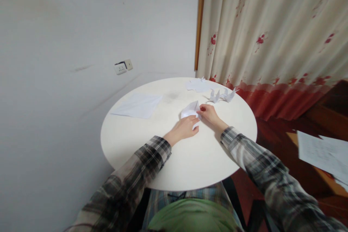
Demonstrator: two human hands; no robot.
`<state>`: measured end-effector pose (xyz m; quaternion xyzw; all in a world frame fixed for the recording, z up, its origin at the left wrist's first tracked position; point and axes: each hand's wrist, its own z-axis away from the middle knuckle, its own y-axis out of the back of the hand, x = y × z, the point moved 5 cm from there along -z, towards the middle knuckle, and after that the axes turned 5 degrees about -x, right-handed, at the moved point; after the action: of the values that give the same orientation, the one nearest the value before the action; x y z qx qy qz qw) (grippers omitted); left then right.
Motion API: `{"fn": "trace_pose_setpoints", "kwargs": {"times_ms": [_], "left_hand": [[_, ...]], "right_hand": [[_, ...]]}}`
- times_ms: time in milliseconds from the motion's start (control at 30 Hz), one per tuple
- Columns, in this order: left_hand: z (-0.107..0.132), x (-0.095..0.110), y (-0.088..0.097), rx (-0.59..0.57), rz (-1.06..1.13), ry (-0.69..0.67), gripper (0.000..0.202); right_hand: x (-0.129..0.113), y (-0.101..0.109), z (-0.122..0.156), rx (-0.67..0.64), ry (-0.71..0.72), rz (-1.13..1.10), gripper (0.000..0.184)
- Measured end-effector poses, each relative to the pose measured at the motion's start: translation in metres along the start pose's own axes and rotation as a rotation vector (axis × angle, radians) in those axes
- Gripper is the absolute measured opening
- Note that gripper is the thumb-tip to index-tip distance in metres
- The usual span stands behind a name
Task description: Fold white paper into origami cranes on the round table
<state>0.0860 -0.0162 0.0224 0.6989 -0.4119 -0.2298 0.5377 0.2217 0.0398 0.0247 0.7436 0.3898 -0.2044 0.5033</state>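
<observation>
A partly folded sheet of white paper [191, 108] lies on the round white table, with a flap standing up at its far side. My left hand [185, 127] rests over its near edge, fingers curled on the paper and thumb bent in below, a bit of white showing between them. At the paper's right edge, my right hand [209, 113] is closed in a pinch on it. The exact creases under my fingers are hidden. Just beyond my right hand stand two folded paper cranes, one crane [214, 96] left of the other crane [228, 95].
White paper sheets [138, 105] lie at the table's left. More paper [199, 85] lies at the far edge with a small folded piece [202, 79]. A wall with a socket [120, 68] borders the left; a flowered curtain [261, 36] hangs behind. Written papers [320, 152] lie lower right.
</observation>
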Motion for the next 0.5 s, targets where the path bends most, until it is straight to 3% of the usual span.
{"fn": "trace_pose_setpoints", "kwargs": {"times_ms": [500], "left_hand": [[-0.0008, -0.0013, -0.0040, -0.008, 0.005, -0.018, 0.031]], "right_hand": [[-0.0020, 0.0026, 0.0000, -0.019, -0.022, -0.023, 0.008]]}}
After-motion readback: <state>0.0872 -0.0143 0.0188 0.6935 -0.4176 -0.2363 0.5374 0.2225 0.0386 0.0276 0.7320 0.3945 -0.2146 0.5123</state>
